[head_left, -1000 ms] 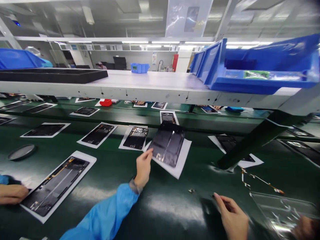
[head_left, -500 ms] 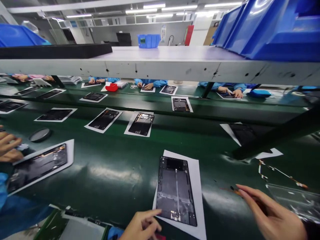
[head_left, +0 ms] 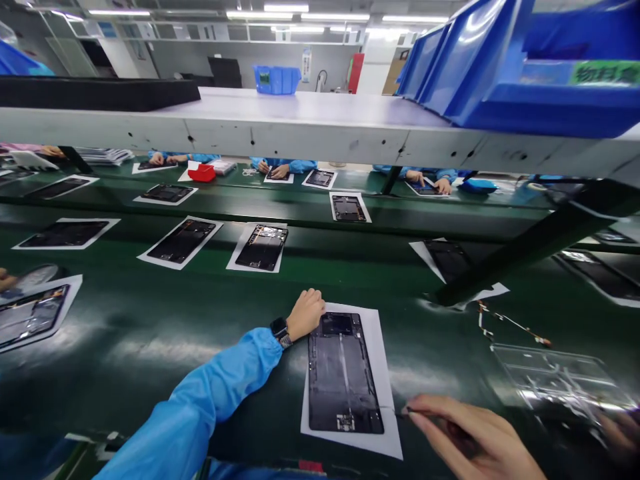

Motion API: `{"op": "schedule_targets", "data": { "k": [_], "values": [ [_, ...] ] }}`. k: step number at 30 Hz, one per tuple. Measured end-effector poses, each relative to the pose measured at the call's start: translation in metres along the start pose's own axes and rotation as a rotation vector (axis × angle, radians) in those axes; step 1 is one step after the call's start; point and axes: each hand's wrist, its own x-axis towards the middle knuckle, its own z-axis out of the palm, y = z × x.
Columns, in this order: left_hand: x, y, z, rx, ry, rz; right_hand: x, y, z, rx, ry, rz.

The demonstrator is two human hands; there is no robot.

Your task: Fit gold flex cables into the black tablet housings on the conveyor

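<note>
- A thin dark piece (head_left: 403,411) is pinched between the thumb and forefinger of the right hand (head_left: 473,430); its fine end is pointed at the lower right side of the tablet shell (head_left: 343,373), though whether the shell is touched cannot be told.
- The left hand (head_left: 306,315) is placed at the shell's upper left corner, with its fingers bent; whether the edge is gripped or merely pressed cannot be told.
- The shell is laid flat on a white sheet (head_left: 374,340), by which it is bordered most widely on the right.
- A small metallic part (head_left: 345,422) is seen at the shell's near end, and a darker panel (head_left: 337,325) at its far end.
- A dark watch (head_left: 280,328) is worn on the left wrist, just above a blue sleeve (head_left: 220,390).
- The sheet is supported by a dark green bench (head_left: 165,380).
- To the right, a clear plastic tray (head_left: 555,367) is set down, with a thin bent strip (head_left: 520,325) just beyond it.
- A slanted dark post (head_left: 485,267) is stood farther back, and another sheeted tablet (head_left: 445,259) is partly hidden by it.
- Three more tablets (head_left: 263,247) are lined up on sheets beyond the left arm.
- A co-worker's hand (head_left: 6,280) is cut off by the left border, near a round dish (head_left: 43,275).
- Blue bins (head_left: 480,73) are held on the white shelf (head_left: 320,110) above.
</note>
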Motion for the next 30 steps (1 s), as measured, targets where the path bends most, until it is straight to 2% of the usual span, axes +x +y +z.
{"op": "schedule_targets", "data": {
  "k": [4, 9, 11, 13, 16, 18, 21, 24, 27, 30],
  "values": [
    [0.006, 0.003, 0.003, -0.08, 0.008, 0.032, 0.011, -0.013, 0.008, 0.067, -0.143, -0.101],
    [0.003, 0.019, -0.004, -0.301, 0.056, 0.0, 0.065, -0.021, 0.032, 0.139, -0.325, -0.059],
    [-0.011, 0.028, -0.01, -0.406, 0.051, -0.009, 0.091, -0.015, 0.044, 0.151, -0.327, -0.04],
    [-0.033, 0.036, -0.018, -0.64, -0.047, -0.043, 0.115, -0.005, 0.057, 0.156, -0.31, -0.005],
    [-0.067, 0.048, -0.026, -1.041, -0.206, -0.213, 0.144, 0.011, 0.078, 0.178, -0.326, 0.037],
    [-0.082, 0.053, -0.027, -1.097, -0.186, -0.318, 0.159, 0.021, 0.094, 0.188, -0.365, 0.066],
    [-0.09, 0.057, -0.025, -0.987, -0.13, -0.35, 0.176, 0.033, 0.118, 0.171, -0.404, 0.11],
    [-0.089, 0.054, -0.018, -0.661, -0.064, -0.315, 0.191, 0.047, 0.138, 0.127, -0.412, 0.14],
    [-0.087, 0.048, -0.009, -0.215, 0.014, -0.219, 0.201, 0.06, 0.153, 0.074, -0.421, 0.157],
    [-0.086, 0.043, -0.003, 0.043, 0.026, -0.062, 0.207, 0.067, 0.16, 0.025, -0.439, 0.156]
  ]
}}
